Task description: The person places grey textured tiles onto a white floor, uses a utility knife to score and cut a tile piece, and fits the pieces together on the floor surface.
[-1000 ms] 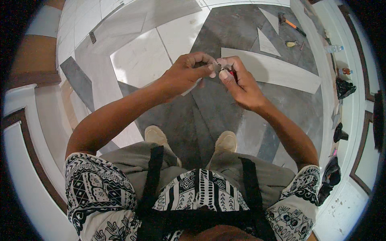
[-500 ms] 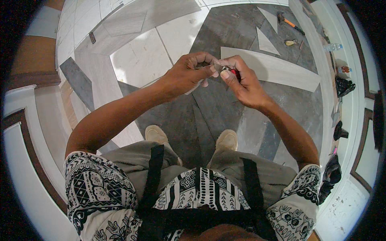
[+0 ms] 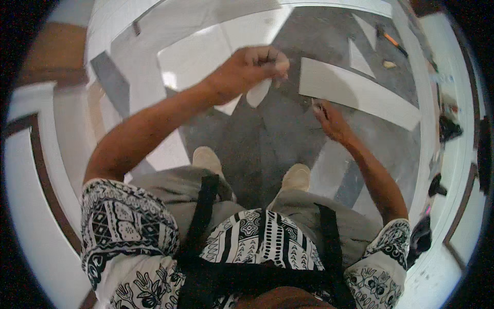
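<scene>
My left hand [image 3: 257, 69] is raised over the floor with its fingers curled into a pinch. Whatever sits between the fingertips is too small and blurred to name. Lower and to the right, my right hand [image 3: 331, 121] is closed around a small dark object, mostly hidden by the fingers, with a thin pale tip showing. The two hands are apart. Just beyond my right hand lies a long pale plank [image 3: 355, 92]. A white rounded piece [image 3: 259, 93] shows just below my left hand.
Dark grey planks [image 3: 247, 134] cover the floor around my shoes [image 3: 297, 177]. Two pale triangular offcuts [image 3: 361, 57] and a hammer with an orange handle [image 3: 393, 41] lie at the far right. A grey plank piece [image 3: 110, 80] is at the left. Black items [image 3: 422, 234] line the right wall.
My hands were together, with a small red and black object in the right one. Now my right hand has drawn away, down and to the right; my left has risen slightly.
</scene>
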